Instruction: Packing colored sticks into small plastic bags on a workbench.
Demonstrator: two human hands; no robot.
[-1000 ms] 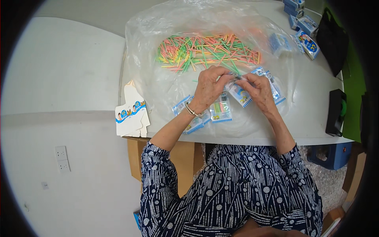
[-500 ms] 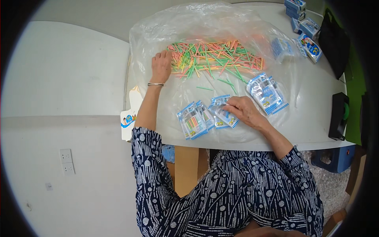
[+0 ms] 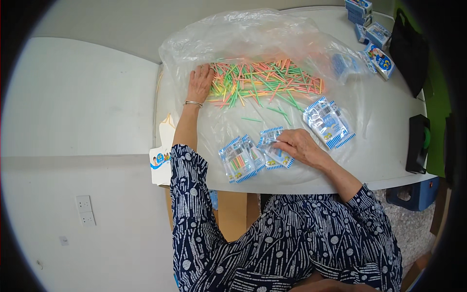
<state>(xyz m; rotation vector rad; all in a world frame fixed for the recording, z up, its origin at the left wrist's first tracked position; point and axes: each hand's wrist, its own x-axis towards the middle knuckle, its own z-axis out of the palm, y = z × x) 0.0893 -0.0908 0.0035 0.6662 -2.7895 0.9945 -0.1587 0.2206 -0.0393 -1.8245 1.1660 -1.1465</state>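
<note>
Coloured sticks (image 3: pixel 253 80) mostly loose, heaped on clear plastic sheeting (image 3: pixel 184 48); some already inside a clear-fronted packet (image 3: pixel 237 161), near left. Left hand (image 3: pixel 199 86) at their left end, grip hidden; right hand (image 3: pixel 300 146) pinching another blue-and-white packet (image 3: pixel 279 156).

On the desk (image 3: pixel 382 163), sticks (image 3: pixel 265 75) lie on plastic sheeting (image 3: pixel 233 31) behind sachets (image 3: pixel 325 121); carton blanks (image 3: pixel 163 170) lie left, a tape dispenser (image 3: pixel 415 151) right.

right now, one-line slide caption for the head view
Left hand at the left end of the colourful sticks, right hand on a packet, other packets to either side.
</note>
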